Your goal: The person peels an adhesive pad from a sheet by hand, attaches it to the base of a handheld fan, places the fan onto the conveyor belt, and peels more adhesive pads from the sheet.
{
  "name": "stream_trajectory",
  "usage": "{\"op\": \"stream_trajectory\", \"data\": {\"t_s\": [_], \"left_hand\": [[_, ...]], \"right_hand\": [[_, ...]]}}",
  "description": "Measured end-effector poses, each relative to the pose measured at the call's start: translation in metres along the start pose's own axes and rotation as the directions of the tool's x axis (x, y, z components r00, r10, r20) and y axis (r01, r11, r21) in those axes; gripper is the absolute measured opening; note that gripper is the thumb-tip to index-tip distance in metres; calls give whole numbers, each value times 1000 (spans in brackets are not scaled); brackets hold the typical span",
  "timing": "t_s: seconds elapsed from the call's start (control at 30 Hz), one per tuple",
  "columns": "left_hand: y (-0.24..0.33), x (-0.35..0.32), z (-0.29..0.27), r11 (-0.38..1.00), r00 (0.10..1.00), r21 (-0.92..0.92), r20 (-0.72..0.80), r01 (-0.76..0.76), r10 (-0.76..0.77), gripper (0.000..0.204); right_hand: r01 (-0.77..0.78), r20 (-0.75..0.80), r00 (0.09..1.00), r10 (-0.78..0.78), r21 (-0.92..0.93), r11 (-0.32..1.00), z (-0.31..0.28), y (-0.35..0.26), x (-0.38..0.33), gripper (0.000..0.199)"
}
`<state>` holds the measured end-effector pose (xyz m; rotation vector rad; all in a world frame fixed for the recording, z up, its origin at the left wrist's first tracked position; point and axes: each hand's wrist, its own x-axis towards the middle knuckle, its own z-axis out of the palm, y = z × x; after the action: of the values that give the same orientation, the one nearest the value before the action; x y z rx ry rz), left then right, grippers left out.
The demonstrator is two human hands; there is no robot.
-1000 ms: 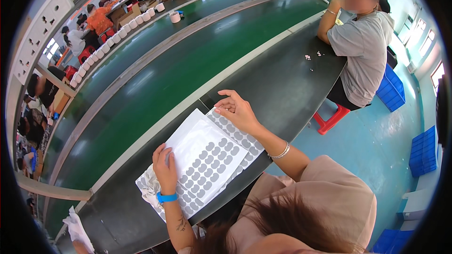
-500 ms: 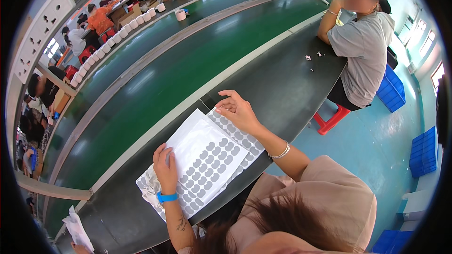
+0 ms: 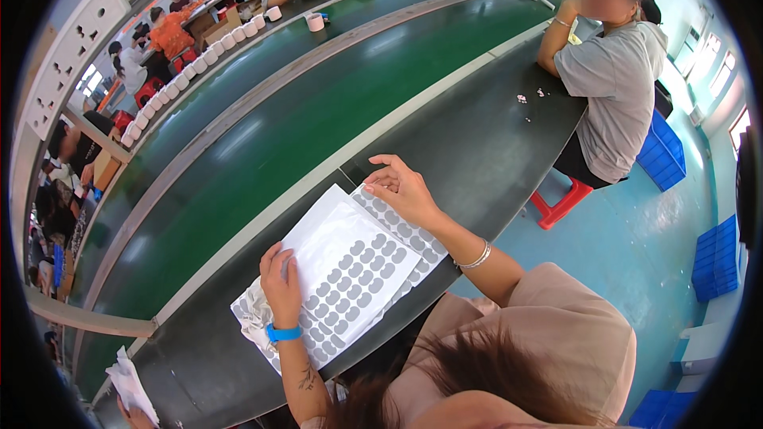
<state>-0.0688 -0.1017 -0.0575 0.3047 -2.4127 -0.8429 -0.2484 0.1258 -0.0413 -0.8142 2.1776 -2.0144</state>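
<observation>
A white sheet with rows of grey rounded stickers [image 3: 350,286] lies on the dark worktop, on top of more sticker sheets [image 3: 421,232] that stick out at its right and lower left. Part of the top sheet is plain white, with no stickers. My left hand [image 3: 280,282], a blue band at its wrist, rests with fingers stretched on the sheet's left edge. Crumpled whitish material [image 3: 256,316] lies beside that wrist. Over the upper right corner of the sheets is my right hand [image 3: 404,192], fingers bent and apart, nothing visible in them.
Beyond the worktop [image 3: 469,135] runs a green conveyor belt [image 3: 318,159]. A row of white cups [image 3: 191,70] lines its far side, where a person handles one. At the right, a person in grey [image 3: 612,95] sits on a red stool [image 3: 560,204]. Another hand [image 3: 137,415] holds white paper at lower left.
My hands and the sheets stay almost still. Across the belt, the person's hand with a cup has moved right, and the single cup on the belt has shifted slightly right.
</observation>
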Motion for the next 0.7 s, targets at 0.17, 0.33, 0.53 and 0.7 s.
{"op": "stream_trajectory", "data": {"t_s": [0.17,0.33,0.53,0.7], "left_hand": [[-2,0,-2,1000,1000,3,-2,-7,7,13],[-1,1,-2,999,1000,32,-11,1,-1,15],[22,15,-11,998,998,34,31,-52,51,17],[115,69,-12,956,972,-221,93,-191,216,19]], "right_hand": [[-19,14,1000,19,4,1000,4,-3,-1,43],[-48,-31,998,51,88,995,5,-1,0,42],[-283,120,959,257,361,888,-6,-12,9,31],[-81,151,988,30,346,935,-30,-4,45,28]]}}
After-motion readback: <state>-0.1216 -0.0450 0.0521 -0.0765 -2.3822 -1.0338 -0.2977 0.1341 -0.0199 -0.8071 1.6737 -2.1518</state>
